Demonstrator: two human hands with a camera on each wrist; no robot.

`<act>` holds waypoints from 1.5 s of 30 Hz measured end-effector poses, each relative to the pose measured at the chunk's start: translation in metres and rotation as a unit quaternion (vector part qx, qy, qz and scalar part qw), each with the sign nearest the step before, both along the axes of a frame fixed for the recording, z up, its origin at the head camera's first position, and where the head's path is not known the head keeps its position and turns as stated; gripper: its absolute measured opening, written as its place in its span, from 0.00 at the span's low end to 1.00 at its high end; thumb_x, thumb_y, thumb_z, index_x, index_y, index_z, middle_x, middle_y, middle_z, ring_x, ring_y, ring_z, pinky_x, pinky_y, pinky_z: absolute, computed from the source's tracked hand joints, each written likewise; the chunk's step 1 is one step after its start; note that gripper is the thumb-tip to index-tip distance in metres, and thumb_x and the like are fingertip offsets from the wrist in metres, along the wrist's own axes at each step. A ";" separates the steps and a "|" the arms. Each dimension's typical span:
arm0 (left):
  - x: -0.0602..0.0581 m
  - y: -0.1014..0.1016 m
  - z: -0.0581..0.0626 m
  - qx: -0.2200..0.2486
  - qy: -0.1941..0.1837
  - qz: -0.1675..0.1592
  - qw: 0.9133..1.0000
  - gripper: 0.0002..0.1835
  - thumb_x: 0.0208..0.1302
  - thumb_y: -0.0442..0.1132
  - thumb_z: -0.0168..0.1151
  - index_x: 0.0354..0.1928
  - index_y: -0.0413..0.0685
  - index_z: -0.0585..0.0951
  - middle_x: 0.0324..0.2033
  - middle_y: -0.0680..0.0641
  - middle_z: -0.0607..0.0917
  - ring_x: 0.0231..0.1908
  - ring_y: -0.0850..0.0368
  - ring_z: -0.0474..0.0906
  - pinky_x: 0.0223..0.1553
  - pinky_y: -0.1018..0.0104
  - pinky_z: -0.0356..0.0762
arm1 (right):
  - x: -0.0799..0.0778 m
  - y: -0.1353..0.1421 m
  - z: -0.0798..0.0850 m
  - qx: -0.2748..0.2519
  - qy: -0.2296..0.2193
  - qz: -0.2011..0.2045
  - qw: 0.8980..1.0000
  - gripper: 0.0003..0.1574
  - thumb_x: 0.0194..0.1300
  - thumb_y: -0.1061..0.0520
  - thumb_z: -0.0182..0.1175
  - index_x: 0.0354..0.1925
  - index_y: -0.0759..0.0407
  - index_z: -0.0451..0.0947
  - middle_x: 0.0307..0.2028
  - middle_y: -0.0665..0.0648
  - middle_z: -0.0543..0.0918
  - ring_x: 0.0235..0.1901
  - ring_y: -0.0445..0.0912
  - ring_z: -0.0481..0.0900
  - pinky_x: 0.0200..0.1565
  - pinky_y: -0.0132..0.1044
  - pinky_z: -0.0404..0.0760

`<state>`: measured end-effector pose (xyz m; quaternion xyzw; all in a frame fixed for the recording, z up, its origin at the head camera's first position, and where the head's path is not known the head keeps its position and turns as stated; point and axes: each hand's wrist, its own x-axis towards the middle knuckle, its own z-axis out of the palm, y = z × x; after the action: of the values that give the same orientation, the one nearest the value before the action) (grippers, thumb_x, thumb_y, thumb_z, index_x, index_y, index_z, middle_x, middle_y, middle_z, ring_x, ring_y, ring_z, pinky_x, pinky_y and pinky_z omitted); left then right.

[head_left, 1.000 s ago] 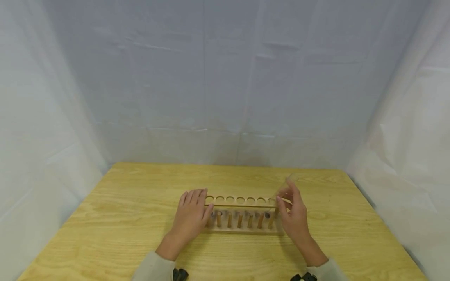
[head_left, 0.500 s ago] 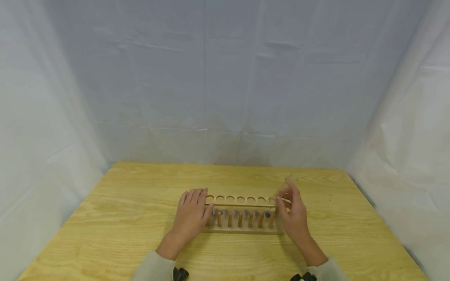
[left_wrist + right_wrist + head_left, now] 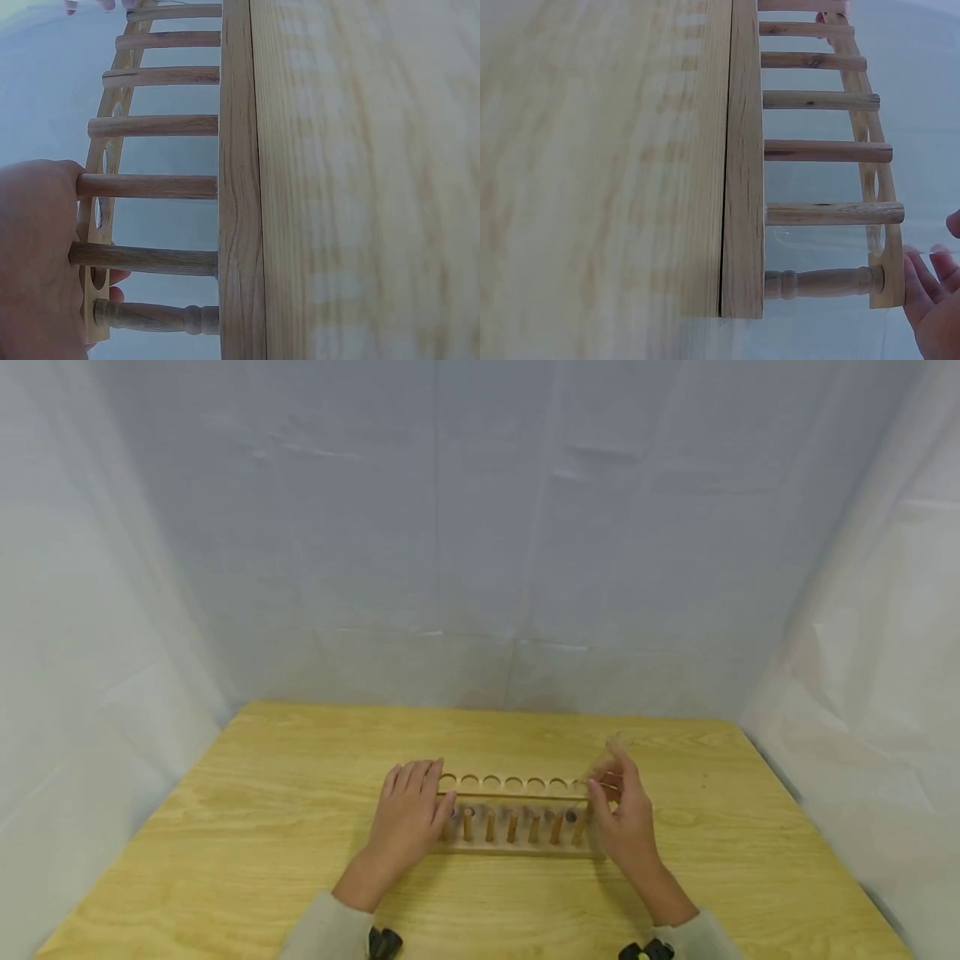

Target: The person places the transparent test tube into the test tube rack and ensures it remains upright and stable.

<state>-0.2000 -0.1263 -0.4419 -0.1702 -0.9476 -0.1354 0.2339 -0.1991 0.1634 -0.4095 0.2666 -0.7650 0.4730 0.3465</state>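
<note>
A wooden test tube rack (image 3: 517, 850) stands upright on the table, its top bar pierced by a row of round holes and several pegs rising from its base. My left hand (image 3: 401, 822) grips the left end of the top bar; in the left wrist view, fingertips (image 3: 118, 285) show beyond the bar. At the other end, my right hand (image 3: 630, 814) pinches a clear test tube (image 3: 598, 767), which is tilted, its lower end at the rightmost hole. The tube is faint and partly hidden by the fingers.
The rack sits mid-table on a light wooden tabletop (image 3: 255, 818). Pale sheeting (image 3: 480, 527) hangs behind the table's far edge and along both sides. Dark wrist straps (image 3: 386, 943) show at both sleeves.
</note>
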 end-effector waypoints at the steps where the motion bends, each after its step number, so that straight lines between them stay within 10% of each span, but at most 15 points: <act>1: 0.000 0.000 0.000 -0.001 0.001 0.000 1.000 0.28 0.73 0.49 0.53 0.64 0.35 0.70 0.56 0.39 0.75 0.59 0.42 0.69 0.64 0.43 0.59 | -0.001 0.000 0.000 0.001 0.002 0.000 1.000 0.33 0.58 0.83 0.54 0.63 0.80 0.60 0.38 0.72 0.75 0.36 0.64 0.79 0.39 0.23 0.79; 38: 0.001 -0.001 0.000 -0.002 -0.003 0.000 1.000 0.28 0.73 0.49 0.54 0.66 0.36 0.69 0.57 0.39 0.75 0.60 0.42 0.69 0.65 0.42 0.58 | 0.001 -0.001 0.000 0.043 -0.015 -0.007 0.999 0.35 0.60 0.80 0.55 0.65 0.79 0.58 0.38 0.70 0.77 0.36 0.60 0.81 0.36 0.26 0.78; 45: 0.001 -0.001 0.000 -0.002 0.002 -0.001 1.000 0.28 0.73 0.49 0.54 0.65 0.35 0.69 0.56 0.39 0.75 0.59 0.42 0.69 0.65 0.42 0.59 | -0.013 0.005 -0.019 0.047 -0.015 -0.013 0.999 0.39 0.61 0.80 0.55 0.68 0.73 0.57 0.40 0.67 0.78 0.37 0.56 0.80 0.39 0.22 0.76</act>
<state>-0.1989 -0.1278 -0.4415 -0.1724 -0.9472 -0.1330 0.2352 -0.2119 0.1688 -0.4289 0.2651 -0.7947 0.4361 0.3286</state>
